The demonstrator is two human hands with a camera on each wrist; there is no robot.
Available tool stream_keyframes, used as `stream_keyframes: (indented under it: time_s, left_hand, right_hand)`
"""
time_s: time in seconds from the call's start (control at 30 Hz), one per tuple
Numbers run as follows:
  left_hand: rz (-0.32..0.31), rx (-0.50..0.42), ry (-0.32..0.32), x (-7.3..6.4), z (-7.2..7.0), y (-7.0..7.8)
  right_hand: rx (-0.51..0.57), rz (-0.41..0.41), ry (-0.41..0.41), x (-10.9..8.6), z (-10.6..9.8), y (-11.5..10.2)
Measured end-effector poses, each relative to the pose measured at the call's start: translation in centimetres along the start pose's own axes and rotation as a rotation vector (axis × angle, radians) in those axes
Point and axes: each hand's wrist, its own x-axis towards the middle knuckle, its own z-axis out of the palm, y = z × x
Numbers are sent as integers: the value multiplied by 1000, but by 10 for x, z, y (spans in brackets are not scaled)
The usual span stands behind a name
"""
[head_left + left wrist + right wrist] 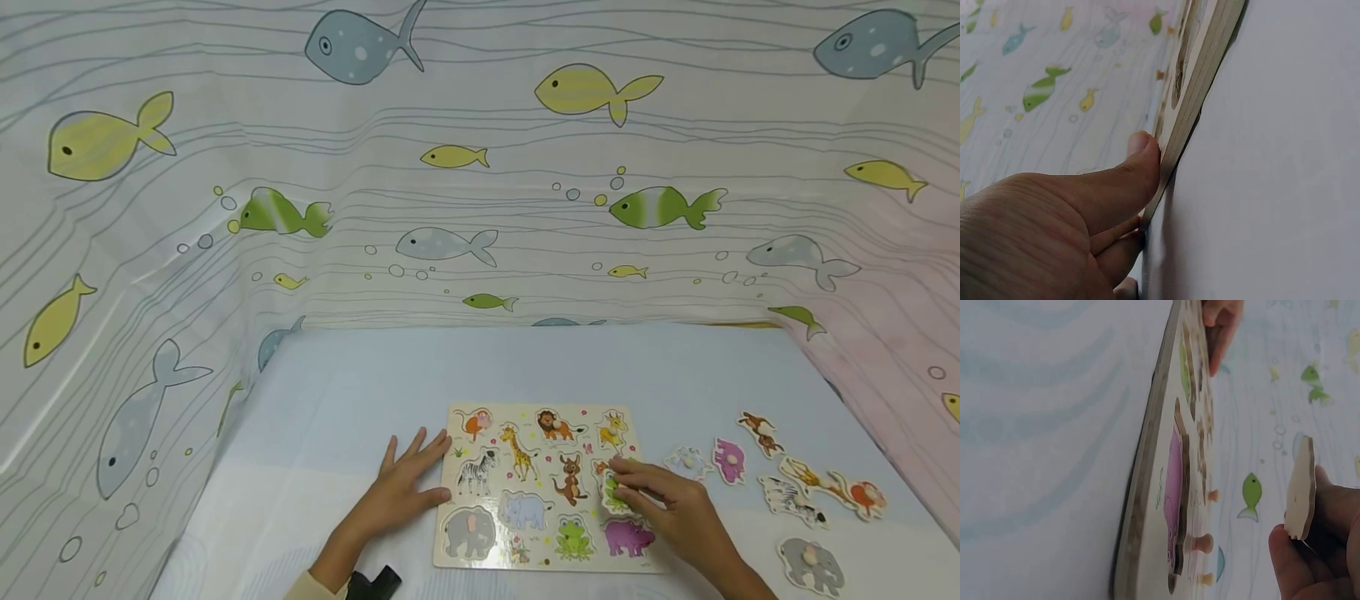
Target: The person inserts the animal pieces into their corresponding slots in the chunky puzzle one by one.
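Where the fish swim: a big fish sheet (450, 200) hangs behind the desk (360, 375), with blue, green and yellow fish on it.
Puzzle board (543, 471): lies flat on the desk, between the two hands, with animal pictures in its holes.
Left hand (405, 492): fingers spread apart, thumb touching the left edge of the puzzle board.
Right hand (678, 504): finger and thumb pinch a green piece (615, 497) above the board's right side.
Loose animals: on the desk, right of the board, lie an elephant piece (821, 575), zebra piece (793, 500), giraffe piece (802, 475), blue piece (686, 461), monkey piece (868, 498), purple piece (729, 461) and brown piece (760, 435).
Green piece: tilted and off the board; its bare wood back shows in the right wrist view.
Little knobs (1202, 544): wooden, sticking up from the board.
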Motion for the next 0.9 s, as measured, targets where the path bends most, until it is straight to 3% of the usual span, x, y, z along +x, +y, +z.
stream_keyframes:
  time_s: [0.27,0.53,0.9]
  left_hand:
    - [0,5,-5,0,1,-2]
    - [1,-3,-5,0,-1,1]
    - [-7,1,-13,0,-1,0]
  right_hand:
    - [41,-20,26,-4,15,-7]
    - [-13,-103,41,-6,33,-16]
    - [51,-140,24,-11,47,-19]
